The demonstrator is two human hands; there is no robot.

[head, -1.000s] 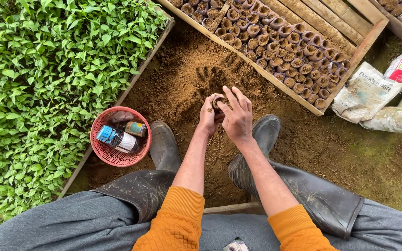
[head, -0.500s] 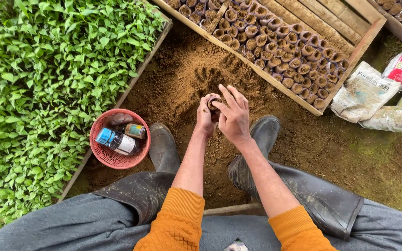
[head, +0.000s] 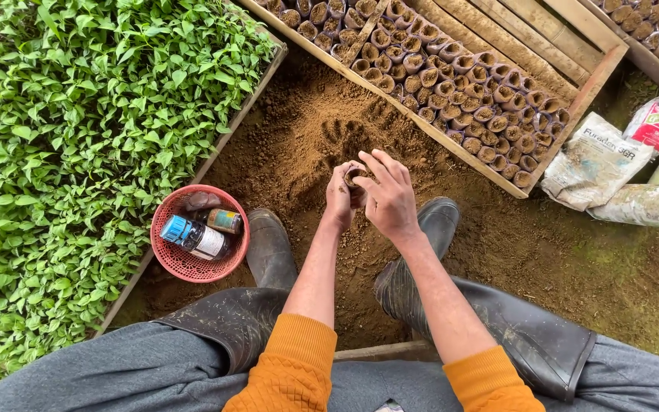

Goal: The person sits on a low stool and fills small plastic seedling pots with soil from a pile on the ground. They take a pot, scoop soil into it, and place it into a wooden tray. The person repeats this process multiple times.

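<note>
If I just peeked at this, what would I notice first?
Probably the two hands in the middle: the left hand holds a small soil-filled pot while the right hand presses at it. Then the big bed of green seedlings on the left, and the red basket of bottles beside it.

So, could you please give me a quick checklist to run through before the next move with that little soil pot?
1. Small pot held in left hand: ok.
2. Right hand at the pot's top, fingers spread: ok.
3. Pot filled to the rim: cannot tell, the hands hide it.
4. Loose soil pile within reach ahead: ok.
5. Wooden tray has bare slats free behind the pot rows: ok.
6. Red basket with bottles stands apart from the hands, beside the left boot: ok.
</note>
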